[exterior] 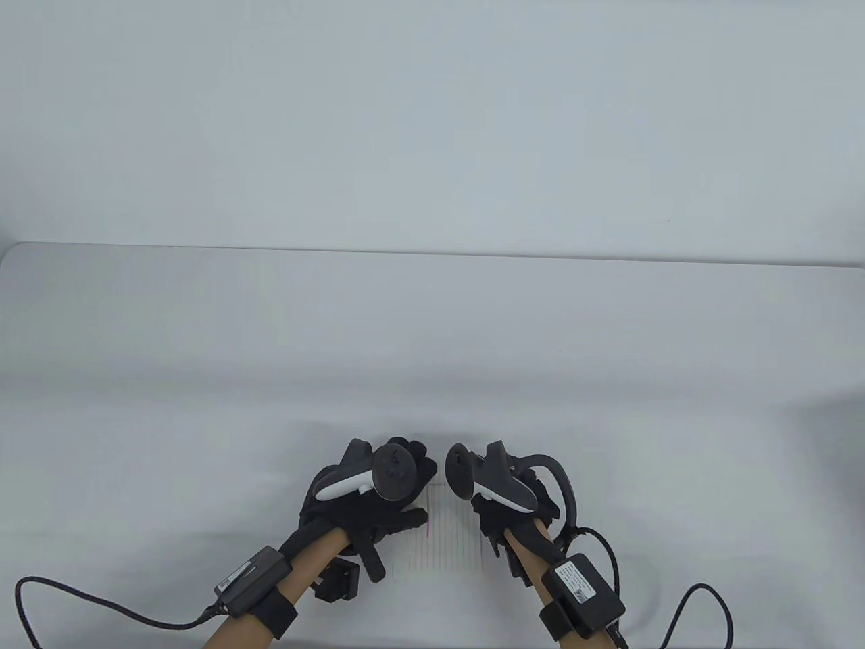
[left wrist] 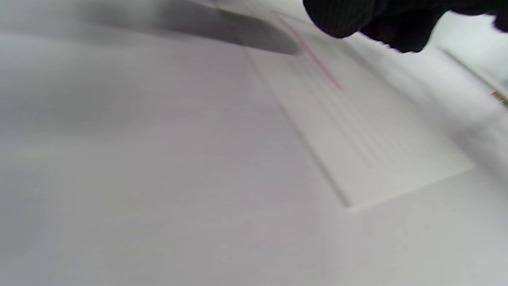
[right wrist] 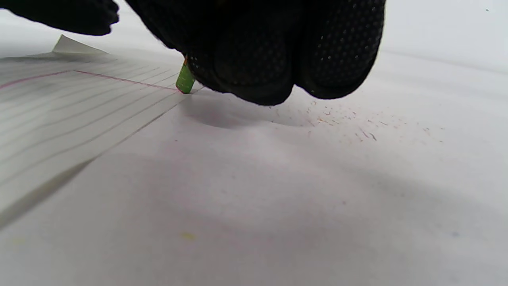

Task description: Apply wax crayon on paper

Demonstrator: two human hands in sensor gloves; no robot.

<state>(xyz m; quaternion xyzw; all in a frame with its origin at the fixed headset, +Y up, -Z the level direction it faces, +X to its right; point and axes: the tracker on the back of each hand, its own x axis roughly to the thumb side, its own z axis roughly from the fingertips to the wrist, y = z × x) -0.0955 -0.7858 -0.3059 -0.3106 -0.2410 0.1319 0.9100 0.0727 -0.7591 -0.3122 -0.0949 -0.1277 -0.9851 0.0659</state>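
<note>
White lined paper (exterior: 449, 534) with a pink margin line lies flat on the pale table (exterior: 432, 351), near its front edge, between the two gloved hands. In the left wrist view the sheet (left wrist: 369, 139) appears blurred, with its near corner sharp against the table surface.

The left hand (exterior: 368, 497) rests palm-down on the left part of the paper, fingers extended and loosely spread, thumb pointing toward the sheet's centre. It grips nothing.

The right hand (exterior: 503, 503) is positioned at the right edge of the paper. In the right wrist view its fingers (right wrist: 254, 47) are curled tightly together around a green wax crayon (right wrist: 185, 79), of which only the lower end shows below the glove. The crayon stands near upright, and its tip touches the paper (right wrist: 59, 115) beside the pink line, close to the sheet's edge.

Small coloured specks (right wrist: 349, 119) lie scattered on the table just beside the right hand. One far corner of the paper curls upward.
</note>
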